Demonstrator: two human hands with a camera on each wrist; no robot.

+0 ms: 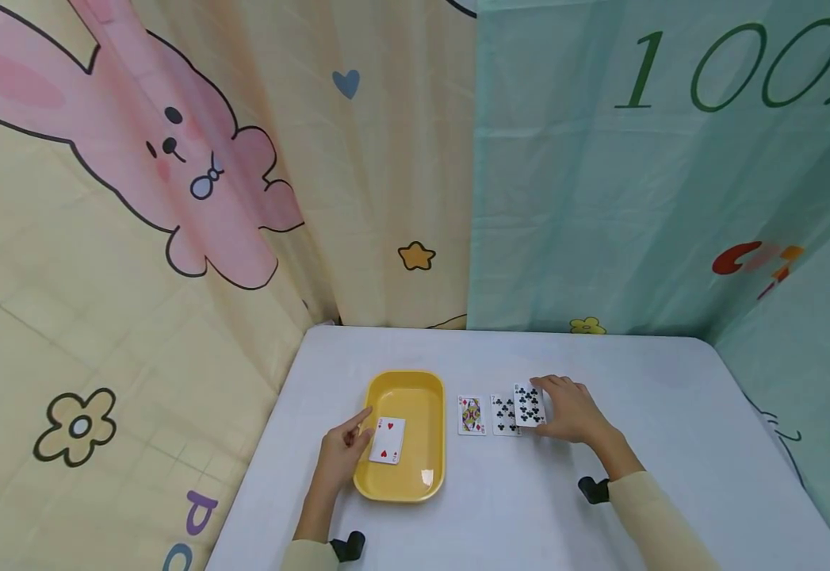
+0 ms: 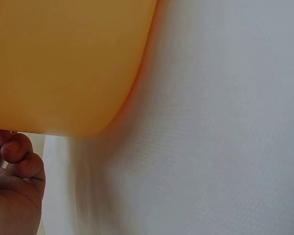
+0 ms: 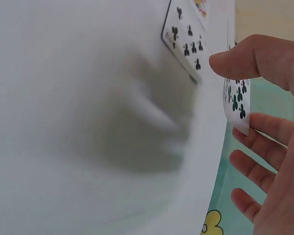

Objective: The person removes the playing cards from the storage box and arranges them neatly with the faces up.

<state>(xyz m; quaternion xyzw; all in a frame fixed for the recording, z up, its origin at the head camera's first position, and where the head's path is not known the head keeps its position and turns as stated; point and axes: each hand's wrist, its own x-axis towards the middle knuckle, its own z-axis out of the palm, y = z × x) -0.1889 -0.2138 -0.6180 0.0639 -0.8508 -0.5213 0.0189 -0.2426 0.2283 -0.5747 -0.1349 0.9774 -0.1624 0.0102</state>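
Pinching the raised clubs card [image 1: 529,405] by its right edge with the right hand [image 1: 573,409], in the head view, and partly overlapping, from this angle, the lower clubs card [image 1: 502,415], laid flat near a colourful face card [image 1: 471,415]. Gripping the yellow tray [image 1: 425,444] by its left rim with the left hand [image 1: 343,454], thumb and forefinger over the edge: smooth, glossy, round-cornered, with a hearts card [image 1: 388,441] lying inside near that rim. Set on a white-covered table [image 1: 507,507], before softly pleated fabric: a cream curtain [image 1: 386,174] with a pink rabbit [image 1: 172,151], and a mint-green curtain [image 1: 586,190] lettered "100%".

From the left wrist, seeing smooth tray wall curving over finely textured white, and curled fingers at its edge, some tips hidden.

From the right wrist, holding the thin card clear of the table between thumb and fingertips, with the other fingers parted and slightly bent; casting a soft shadow [image 3: 137,117] across the white, with a yellow flower print [image 3: 213,225] on green beyond
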